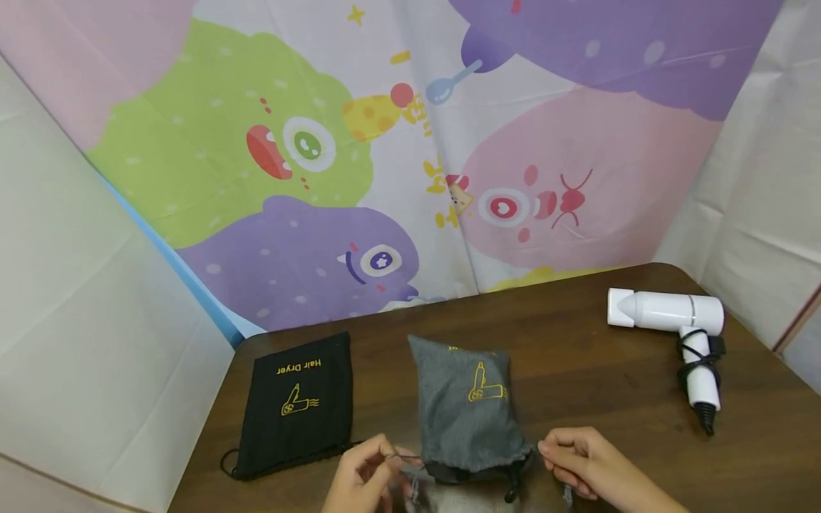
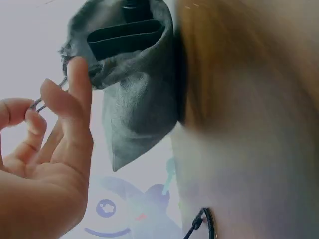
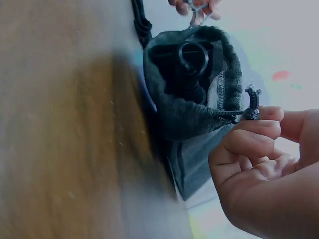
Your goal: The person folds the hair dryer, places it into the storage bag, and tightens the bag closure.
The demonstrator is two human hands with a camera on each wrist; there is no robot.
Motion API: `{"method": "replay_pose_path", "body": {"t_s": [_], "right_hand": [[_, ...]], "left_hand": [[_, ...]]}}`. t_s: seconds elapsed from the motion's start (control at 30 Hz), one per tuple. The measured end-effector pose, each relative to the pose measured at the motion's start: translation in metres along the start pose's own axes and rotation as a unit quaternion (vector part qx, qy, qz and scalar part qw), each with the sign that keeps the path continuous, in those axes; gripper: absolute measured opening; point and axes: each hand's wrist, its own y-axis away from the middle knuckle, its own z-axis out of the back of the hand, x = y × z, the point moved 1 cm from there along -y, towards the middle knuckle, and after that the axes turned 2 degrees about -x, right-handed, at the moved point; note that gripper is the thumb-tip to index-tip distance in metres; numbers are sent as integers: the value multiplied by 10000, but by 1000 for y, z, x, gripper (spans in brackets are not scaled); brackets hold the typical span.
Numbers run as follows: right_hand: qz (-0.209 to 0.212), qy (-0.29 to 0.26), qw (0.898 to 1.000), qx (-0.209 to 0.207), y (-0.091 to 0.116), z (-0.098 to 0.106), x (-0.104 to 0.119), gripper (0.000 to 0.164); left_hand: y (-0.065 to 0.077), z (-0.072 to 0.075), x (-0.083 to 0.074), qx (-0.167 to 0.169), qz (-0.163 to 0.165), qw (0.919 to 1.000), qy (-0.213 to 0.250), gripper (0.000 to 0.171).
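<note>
A grey drawstring pouch point(image 1: 463, 420) with a yellow hair dryer print lies on the table, its mouth toward me. My left hand point(image 1: 368, 474) pinches the drawstring at the mouth's left side. On the opposite side, my right hand point(image 1: 593, 463) pinches the other drawstring point(image 3: 253, 104) between thumb and finger. Both wrist views look into the gaping mouth, where something black with a cord loop point(image 3: 205, 59) sits. A black fold point(image 2: 127, 39) also shows inside. The rest of the contents is hidden by the cloth.
Left of the grey pouch a black pouch point(image 1: 298, 410) marked "Hair Dryer" lies flat. A white hair dryer point(image 1: 663, 311) with its black cord wound round the handle lies at the table's right. A cartoon-printed cloth point(image 1: 442, 249) hangs behind the brown table point(image 1: 551, 328).
</note>
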Motion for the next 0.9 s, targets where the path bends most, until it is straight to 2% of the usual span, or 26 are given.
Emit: {"method": "replay_pose_path", "body": {"t_s": [0.07, 0.17, 0.23, 0.3, 0.4, 0.47, 0.5, 0.53, 0.57, 0.63, 0.7, 0.73, 0.8, 0.9], "right_hand": [[18, -11, 9999, -114, 2, 3, 3, 36], [0, -57, 9997, -257, 4, 6, 7, 37], [-59, 25, 9993, -370, 5, 8, 9, 38], [-218, 105, 9984, -514, 6, 10, 12, 40], [-360, 517, 9944, -854, 9, 15, 16, 42], [-440, 810, 9896, -1105, 11, 19, 18, 42], [-443, 1006, 9863, -1227, 12, 22, 19, 40], [-395, 1188, 9835, -1308, 14, 24, 19, 38], [-332, 1376, 9804, -1369, 15, 26, 20, 36], [-184, 1671, 9759, -1389, 17, 31, 20, 32], [56, 1990, 9703, -1375, 20, 35, 20, 26], [231, 2187, 9660, -1363, 21, 37, 20, 23], [487, 2550, 9561, -1358, 23, 41, 21, 18], [769, 3071, 9376, -1439, 26, 47, 24, 14]], "left_hand": [[0, 3, -2, 238, -119, 9965, 797, 28], [1, 6, -5, 687, -157, 9787, 1927, 28], [1, 8, -6, 917, -242, 9682, 2316, 25], [1, 9, -7, 987, -295, 9658, 2380, 23], [-1, 9, -10, 671, -152, 9836, 1667, 25], [-2, 9, -12, 249, 48, 9975, 666, 23], [-3, 9, -13, 48, 167, 9998, 28, 18], [-3, 10, -13, -99, 221, 9974, -685, 13], [-3, 10, -14, -143, 144, 9905, -1360, 9], [-3, 12, -15, -122, 30, 9677, -2518, 14], [-3, 15, -15, 53, -247, 9449, -3264, 15], [-2, 17, -15, 147, -363, 9349, -3527, 15], [-1, 20, -17, 335, -368, 9266, -3729, 16], [1, 26, -19, 350, -566, 9102, -4087, 16]]}}
